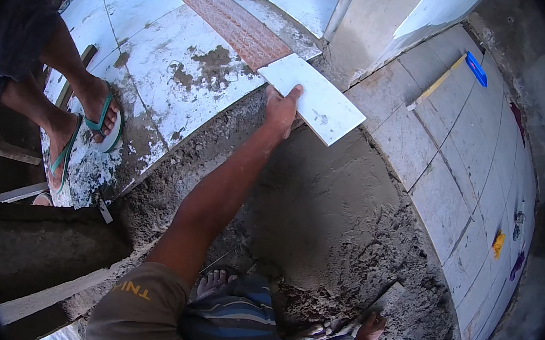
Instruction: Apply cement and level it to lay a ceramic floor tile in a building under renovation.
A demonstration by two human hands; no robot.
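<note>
My left hand (281, 110) reaches forward and grips a white rectangular tile (322, 105) at its near left edge, thumb on top and fingers below. The tile's far left end meets a reddish-brown patterned tile (238, 25) lying on the white floor. Beneath and nearer me is a bed of wet grey mortar (331, 183), smooth in the middle and lumpy on the right. Low in the view, my right hand (372, 330) is partly hidden by my shorts. It appears closed at a flat grey blade (388, 298), which looks like a trowel resting over the rough mortar.
Another person's feet in green-strapped sandals (105, 119) stand on the mortar-splashed white floor (143, 77) at left. A wall corner (367, 27) rises beyond the tile. On the right tiled floor (433, 187) lie a blue-ended tool with a yellow handle (474, 70) and a yellow scrap (498, 244).
</note>
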